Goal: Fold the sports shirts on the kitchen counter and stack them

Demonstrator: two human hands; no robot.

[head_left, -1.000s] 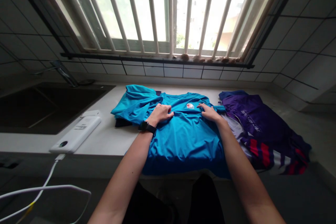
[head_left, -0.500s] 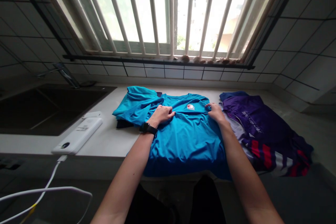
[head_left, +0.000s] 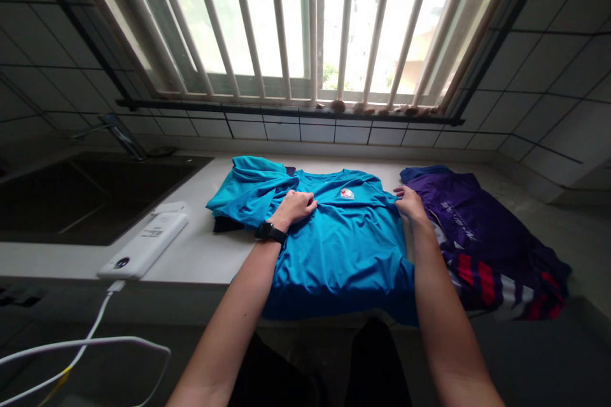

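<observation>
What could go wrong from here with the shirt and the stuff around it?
The blue shirt hangs over the front edge of the counter, so it might slip if the left hand lets go.

The white power bank lies near that edge with its cable hanging down; a snag could pull it off.

The right hand is close to the purple garment and might drag it.

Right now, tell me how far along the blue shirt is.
Done, it seems: the blue shirt lies spread on the counter, chest logo up. In hand: the left hand appears to pinch cloth near the chest, while the right hand touches the shirt's right edge. Left, judging by looks: creases cross the front, and the lower part hangs over the counter's edge, unfolded.
</observation>
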